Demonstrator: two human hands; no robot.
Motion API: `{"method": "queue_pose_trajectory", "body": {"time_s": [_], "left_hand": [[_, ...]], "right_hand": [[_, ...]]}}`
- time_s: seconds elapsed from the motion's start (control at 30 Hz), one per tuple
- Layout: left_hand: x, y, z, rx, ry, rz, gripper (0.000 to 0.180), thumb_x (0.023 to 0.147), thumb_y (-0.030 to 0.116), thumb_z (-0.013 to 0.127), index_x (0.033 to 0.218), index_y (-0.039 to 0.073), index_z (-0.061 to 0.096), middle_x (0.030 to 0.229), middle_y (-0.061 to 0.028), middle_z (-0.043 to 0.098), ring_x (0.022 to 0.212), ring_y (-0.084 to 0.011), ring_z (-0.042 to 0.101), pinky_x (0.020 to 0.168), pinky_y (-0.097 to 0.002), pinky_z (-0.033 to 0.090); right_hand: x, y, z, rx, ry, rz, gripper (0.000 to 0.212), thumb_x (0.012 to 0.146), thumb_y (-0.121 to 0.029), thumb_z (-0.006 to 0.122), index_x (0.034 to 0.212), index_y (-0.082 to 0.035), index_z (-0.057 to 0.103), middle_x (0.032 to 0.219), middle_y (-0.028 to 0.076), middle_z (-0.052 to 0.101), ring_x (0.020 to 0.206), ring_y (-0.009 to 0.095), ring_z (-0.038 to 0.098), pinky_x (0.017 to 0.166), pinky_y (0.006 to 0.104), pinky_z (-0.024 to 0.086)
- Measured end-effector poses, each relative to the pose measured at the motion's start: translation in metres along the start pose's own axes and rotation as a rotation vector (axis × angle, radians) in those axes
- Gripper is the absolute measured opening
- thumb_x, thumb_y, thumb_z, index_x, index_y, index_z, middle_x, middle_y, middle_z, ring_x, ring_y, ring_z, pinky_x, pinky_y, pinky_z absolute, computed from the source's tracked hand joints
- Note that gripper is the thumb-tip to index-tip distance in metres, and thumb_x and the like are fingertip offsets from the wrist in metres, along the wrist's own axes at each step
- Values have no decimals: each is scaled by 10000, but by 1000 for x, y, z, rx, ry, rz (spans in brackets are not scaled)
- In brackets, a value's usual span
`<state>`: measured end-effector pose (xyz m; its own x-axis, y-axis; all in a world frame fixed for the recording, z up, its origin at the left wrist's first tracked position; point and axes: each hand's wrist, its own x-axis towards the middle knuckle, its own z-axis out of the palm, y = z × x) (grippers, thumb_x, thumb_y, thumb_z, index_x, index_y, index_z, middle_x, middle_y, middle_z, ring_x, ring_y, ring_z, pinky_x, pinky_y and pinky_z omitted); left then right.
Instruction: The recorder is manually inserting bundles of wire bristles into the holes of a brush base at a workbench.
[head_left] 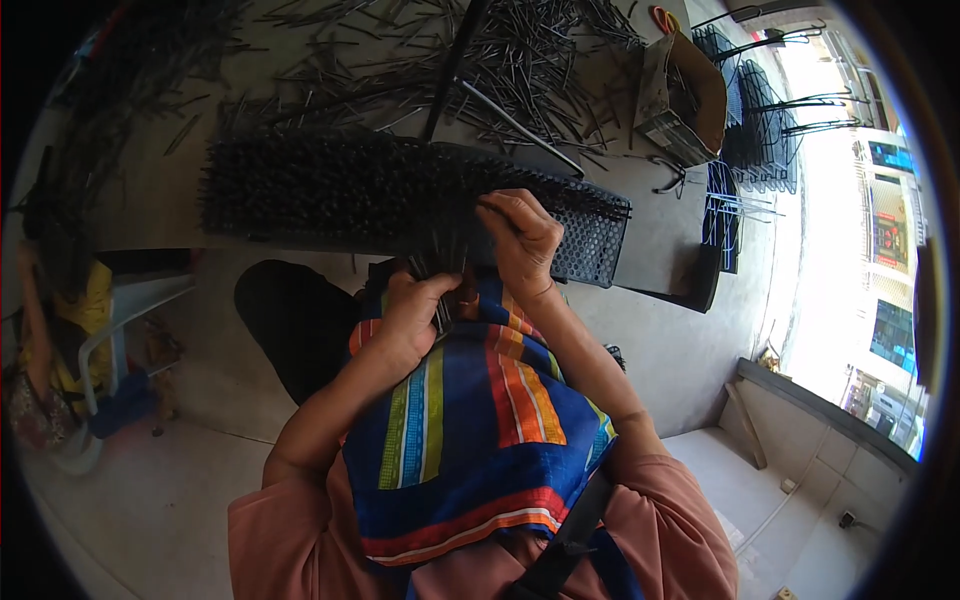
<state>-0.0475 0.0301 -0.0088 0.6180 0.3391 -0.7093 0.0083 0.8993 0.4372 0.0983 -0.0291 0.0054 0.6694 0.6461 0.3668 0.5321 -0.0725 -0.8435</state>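
My left hand (408,315) is closed around a bundle of thin dark sticks (428,264), held upright over my lap just in front of the tray. Raised over the near side of the long dark perforated tray (592,247), my right hand (526,240) has its thumb and fingertips pinched together. Whatever is between those fingertips is too small and dark to make out. Short dark sticks (310,185) stand densely in the tray's left and middle parts. Toward the right end, bare holes show, with a row of sticks along the far edge.
Loose dark sticks (520,65) lie heaped across the table beyond the tray. A metal bar (520,127) slants over them. An open cardboard box (652,105) and black wire racks (765,115) stand at the right. Another person's arm (36,320) and a chair (120,320) are at the left.
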Motion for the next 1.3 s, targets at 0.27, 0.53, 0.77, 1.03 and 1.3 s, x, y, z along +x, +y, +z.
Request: {"method": "queue_pose_trajectory", "body": {"time_s": [0.27, 0.53, 0.77, 1.03, 1.3], "left_hand": [[2, -1, 1, -26, -48, 8, 415, 801, -99, 591, 1181, 21, 476, 906, -129, 645, 709, -229, 674, 551, -336, 572], [11, -8, 2, -71, 46, 44, 333, 792, -95, 625, 1100, 14, 556, 900, -134, 656, 685, -232, 673, 550, -352, 569], [1, 5, 7, -120, -58, -45, 262, 773, -89, 648, 1016, -3, 597, 812, -120, 658, 638, -238, 666, 513, -335, 543], [8, -4, -4, -100, 25, -10, 411, 805, -101, 572, 1186, 31, 489, 935, -141, 646, 688, -260, 678, 543, -353, 576], [-6, 5, 6, 111, -30, -44, 243, 848, -34, 541, 1085, -22, 598, 929, -148, 673, 773, -233, 689, 601, -337, 580]], "right_hand": [[-3, 7, 1, -121, -14, -64, 144, 734, 51, 722, 863, -12, 708, 809, 77, 648, 678, 159, 633, 599, 245, 478], [9, 7, 0, -235, -50, -59, 130, 739, 18, 723, 862, -23, 710, 744, 78, 627, 620, 185, 624, 562, 268, 472], [-2, -8, -17, -25, -386, 391, 105, 743, -57, 727, 814, 11, 691, 686, 81, 651, 609, 136, 625, 557, 273, 474], [-9, -10, -23, 329, -246, 746, 53, 820, -33, 696, 834, 12, 670, 688, -21, 611, 642, 40, 540, 582, 198, 425], [2, 6, -14, 102, 91, 138, 113, 753, 81, 707, 839, 13, 680, 783, 33, 621, 685, 70, 560, 611, 202, 426]]}}
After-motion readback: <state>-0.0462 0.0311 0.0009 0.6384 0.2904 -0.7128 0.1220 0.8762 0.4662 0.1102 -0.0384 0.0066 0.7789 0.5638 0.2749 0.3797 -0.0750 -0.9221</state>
